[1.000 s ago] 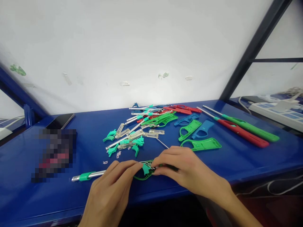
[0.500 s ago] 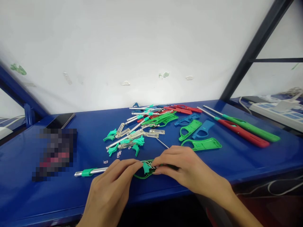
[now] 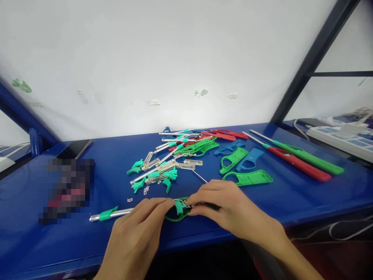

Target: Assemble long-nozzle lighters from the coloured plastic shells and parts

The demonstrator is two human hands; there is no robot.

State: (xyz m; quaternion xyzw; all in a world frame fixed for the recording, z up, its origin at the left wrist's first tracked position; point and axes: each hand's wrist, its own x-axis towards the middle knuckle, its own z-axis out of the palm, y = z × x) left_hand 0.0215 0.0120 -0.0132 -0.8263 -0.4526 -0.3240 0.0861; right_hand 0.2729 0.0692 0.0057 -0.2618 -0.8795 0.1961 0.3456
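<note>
Presently, I find the left hand (image 3: 138, 225) clamped on the green shell (image 3: 175, 220) near the table's (image 3: 110, 182) front edge, the right hand (image 3: 225, 202) pinching its wires (image 3: 184, 201), apparently seating them, the next move calling for steady fingertip pressure.

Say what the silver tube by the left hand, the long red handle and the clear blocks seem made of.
Silver tube: likely polished metal, given its bright streaks. Red handle: probably smooth molded plastic, evenly colored. Clear blocks: transparent, perhaps plastic; inner parts show through.
</note>
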